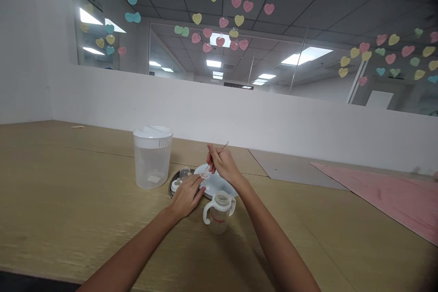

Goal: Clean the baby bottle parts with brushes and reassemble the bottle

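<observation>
A see-through bottle (219, 221) stands upright on the tan table (68, 219), close to the person and between the two arms. It has red letters, an open top and two white handles (206, 212), one on each side. Just past it on the left, the left hand (187, 195) lies low, its fingers nearly straight and its thumb a bit apart. Its fingertips touch a small clear piece (204, 174), but I cannot tell how tightly they have it. A little farther and to the right, the right hand (221, 163) has its fingers curled in, pinching a thin wire stick (225, 147) with a loop on top. The stick tilts, and its low end points down at the clear piece. Under the hands is a pale blue plate (216, 185). To its left, a dark tray (175, 176) holds a white ring (175, 185) and a clear dome (185, 172). Farther left stands a big clear tub (152, 159) with a white lid. A pink cloth (386, 196) lies far right. At the back is a white wall (205, 109), with paper hearts (223, 23) on the glass above.
</observation>
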Demonstrator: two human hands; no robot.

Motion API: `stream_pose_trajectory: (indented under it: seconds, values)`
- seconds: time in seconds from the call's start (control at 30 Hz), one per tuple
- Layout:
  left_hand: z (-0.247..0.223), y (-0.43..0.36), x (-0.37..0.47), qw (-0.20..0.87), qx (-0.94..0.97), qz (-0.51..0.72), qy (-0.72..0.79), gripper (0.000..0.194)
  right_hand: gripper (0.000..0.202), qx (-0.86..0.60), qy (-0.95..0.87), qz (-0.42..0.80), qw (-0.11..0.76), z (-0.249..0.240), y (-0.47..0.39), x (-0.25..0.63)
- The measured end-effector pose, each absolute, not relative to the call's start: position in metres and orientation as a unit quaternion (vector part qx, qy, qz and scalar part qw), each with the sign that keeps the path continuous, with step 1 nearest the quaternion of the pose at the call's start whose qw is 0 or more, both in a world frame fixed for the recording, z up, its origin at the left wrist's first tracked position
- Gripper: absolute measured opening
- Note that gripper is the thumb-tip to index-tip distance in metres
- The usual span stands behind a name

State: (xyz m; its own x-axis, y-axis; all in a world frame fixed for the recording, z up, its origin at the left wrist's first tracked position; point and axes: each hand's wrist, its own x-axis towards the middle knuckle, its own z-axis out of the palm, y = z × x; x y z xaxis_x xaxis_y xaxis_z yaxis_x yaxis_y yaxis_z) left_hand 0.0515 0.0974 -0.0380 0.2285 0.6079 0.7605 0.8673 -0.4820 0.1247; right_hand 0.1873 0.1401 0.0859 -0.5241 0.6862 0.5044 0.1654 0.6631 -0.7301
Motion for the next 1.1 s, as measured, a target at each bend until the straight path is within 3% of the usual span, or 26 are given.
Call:
stream_pose_trajectory:
  seconds: [1.1]
  values:
    - [-0.0369,0.0973,0.0517,0.169,-0.768,-0.393,-0.476,0.033,0.055,-0.279,-0.851,0.251,0.367,0.0814,0.1385,0.1843]
